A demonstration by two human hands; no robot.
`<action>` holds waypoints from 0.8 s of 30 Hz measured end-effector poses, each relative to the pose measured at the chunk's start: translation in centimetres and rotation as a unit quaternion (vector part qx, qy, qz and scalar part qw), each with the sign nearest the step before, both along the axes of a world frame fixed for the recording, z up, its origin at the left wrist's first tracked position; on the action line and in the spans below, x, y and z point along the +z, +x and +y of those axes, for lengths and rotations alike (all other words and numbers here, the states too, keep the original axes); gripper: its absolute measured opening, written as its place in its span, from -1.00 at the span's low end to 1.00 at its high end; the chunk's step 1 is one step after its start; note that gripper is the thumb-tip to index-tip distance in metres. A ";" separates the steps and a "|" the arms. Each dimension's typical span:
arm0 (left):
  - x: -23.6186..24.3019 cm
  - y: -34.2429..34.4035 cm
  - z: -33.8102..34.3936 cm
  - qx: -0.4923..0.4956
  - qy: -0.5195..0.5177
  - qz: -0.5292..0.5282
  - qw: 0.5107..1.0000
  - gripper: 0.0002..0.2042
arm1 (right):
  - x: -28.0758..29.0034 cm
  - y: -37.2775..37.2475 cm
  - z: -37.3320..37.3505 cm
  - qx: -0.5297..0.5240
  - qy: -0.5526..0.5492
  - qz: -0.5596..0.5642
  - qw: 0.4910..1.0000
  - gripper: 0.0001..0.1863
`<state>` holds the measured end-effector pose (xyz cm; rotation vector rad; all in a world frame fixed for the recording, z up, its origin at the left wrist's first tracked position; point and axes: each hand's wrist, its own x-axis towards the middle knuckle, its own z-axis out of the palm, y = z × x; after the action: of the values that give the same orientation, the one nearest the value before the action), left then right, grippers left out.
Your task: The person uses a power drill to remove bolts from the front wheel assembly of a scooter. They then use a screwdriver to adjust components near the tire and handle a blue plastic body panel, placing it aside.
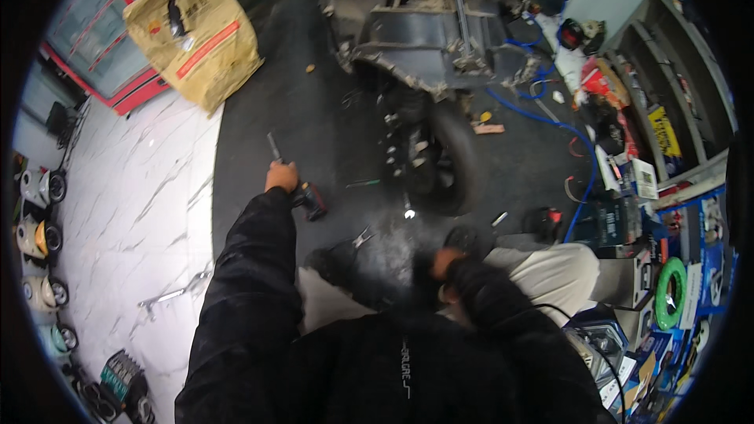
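My left hand (282, 177), at the end of an outstretched arm, is closed on what looks like a cordless driver (313, 202) in red and black, low over the dark mat. A long thin metal shaft (272, 146) points away from that hand. Close to my body, my right hand (446, 262) is smeared by motion, so its fingers cannot be read. It is beside a dark round part (463, 240). Beyond it lies a wheel with a black tyre (463, 159). Pliers (363, 237) and a thin green tool (363, 184) lie between my hands.
A partly stripped vehicle body (416, 38) stands ahead on the dark mat (275, 55). At far left are a yellow sack (204, 47) and a red-framed glass cabinet (94, 39). A blue hose (585, 180) runs along the right, by cluttered shelves (667, 55).
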<state>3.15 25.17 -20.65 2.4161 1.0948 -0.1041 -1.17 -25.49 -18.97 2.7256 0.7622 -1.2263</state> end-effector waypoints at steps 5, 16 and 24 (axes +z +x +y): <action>-0.2 1.2 -1.0 -0.043 0.053 0.090 0.994 -0.41 | 2.1 -2.3 2.0 -0.173 0.119 -0.033 0.977 -0.48; 7.9 0.6 -8.6 -0.130 0.079 -0.029 0.988 -0.38 | 11.6 4.5 0.9 -0.368 0.409 -0.376 0.745 -0.32; 8.1 0.3 -13.8 -0.264 -0.007 -0.146 0.953 -0.40 | 9.5 3.6 2.6 -0.389 0.421 -0.344 0.744 -0.17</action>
<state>3.46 11.34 -12.54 2.5455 0.3025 0.0712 2.43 -22.84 -9.47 3.9847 -0.0114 0.4455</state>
